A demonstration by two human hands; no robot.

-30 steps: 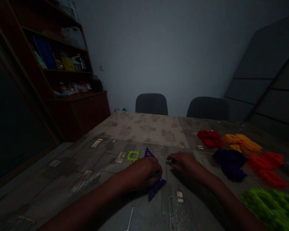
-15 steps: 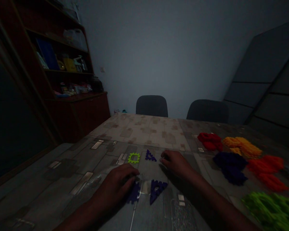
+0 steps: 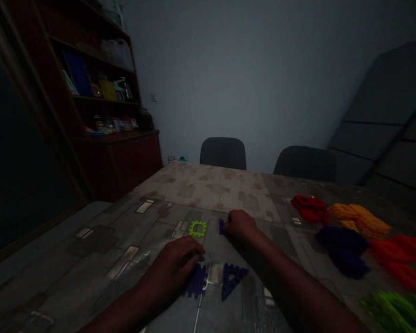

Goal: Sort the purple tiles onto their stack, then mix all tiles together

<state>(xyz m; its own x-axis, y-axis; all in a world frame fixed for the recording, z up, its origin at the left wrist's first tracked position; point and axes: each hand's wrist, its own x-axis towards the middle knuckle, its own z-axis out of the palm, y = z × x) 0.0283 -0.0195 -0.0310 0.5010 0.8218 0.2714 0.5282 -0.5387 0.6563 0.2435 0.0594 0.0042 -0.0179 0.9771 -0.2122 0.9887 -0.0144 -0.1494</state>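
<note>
Currently right hand (image 3: 241,225) is at small purple piece (image 3: 221,226), can't tell if grip's clamped; left hand (image 3: 178,258) grip's apart by toothed purple plate (image 3: 197,283), lime frame (image 3: 191,229) beyond.

It's dim in here; the far wall (image 3: 249,83) catches a weak, cool light, the left cabinet (image 3: 118,157) sinks near black; faint shadows lie by the hands (image 3: 208,240), small glints on the bench (image 3: 225,189); edges stretch and slant, the near-right lime pile (image 3: 398,312) looks soft.
</note>
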